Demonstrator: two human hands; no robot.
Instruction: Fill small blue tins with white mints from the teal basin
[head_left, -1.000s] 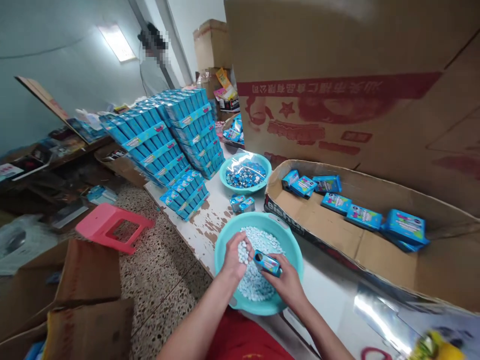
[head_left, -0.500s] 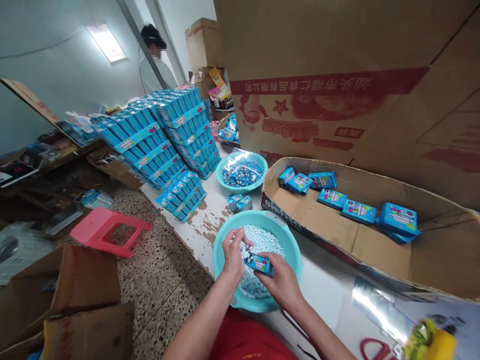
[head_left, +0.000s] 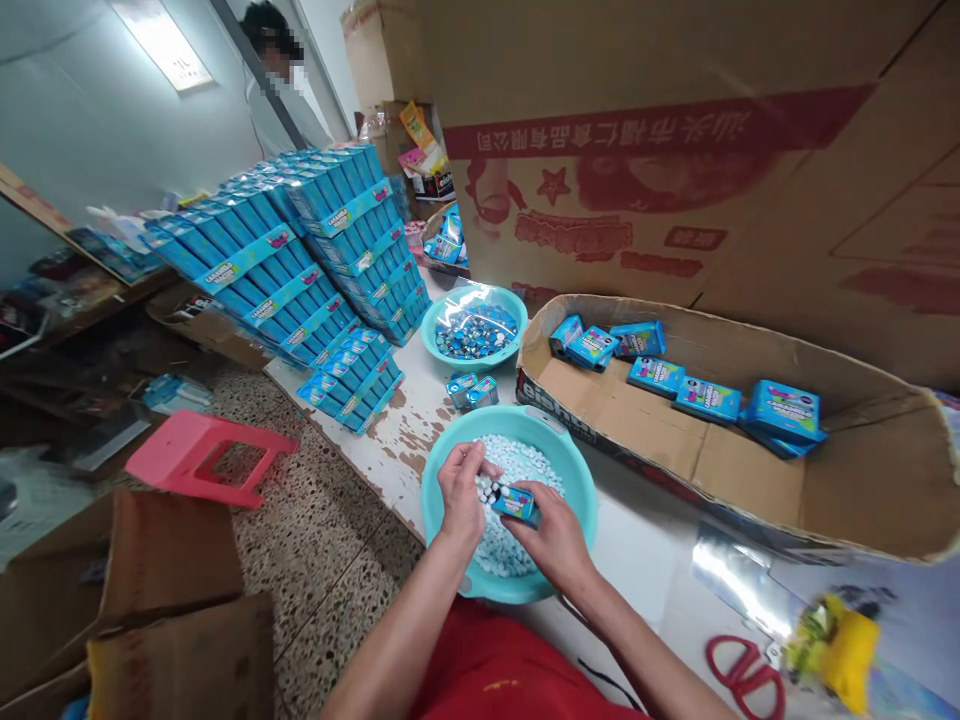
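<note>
While the two arms reach up from the bottom edge of the frame, both hands are over the near basin [head_left: 587, 500], which stands slightly right of the lower centre. The right hand [head_left: 556, 535] grasps a small blue box [head_left: 516, 506] between the thumb and the other fingers; the box lies tilted, and its end is directed to the left hand [head_left: 459, 490]. This left hand is curled like a cup and keeps some white pieces [head_left: 486, 487] in it, just beside that end. Whether its fingers also touch the box, I cannot tell. Below the hands, many loose pieces [head_left: 510, 558] of the same white kind cover the bottom of the basin.

Near the centre of the frame, two small packs [head_left: 471, 390] stand side by side on the worn table [head_left: 390, 440], between the near basin and a farther basin [head_left: 427, 335] with blue and silvery items [head_left: 476, 332]. At the right, a long cardboard tray [head_left: 600, 405] contains several blue packages [head_left: 709, 400]. Stacked blue boxes [head_left: 300, 280] rise at the left of centre. Red-handled scissors [head_left: 746, 675] and a yellow object [head_left: 851, 655] lie at the lower right. At the upper left, another person [head_left: 277, 95] is partly visible behind a pole.
</note>
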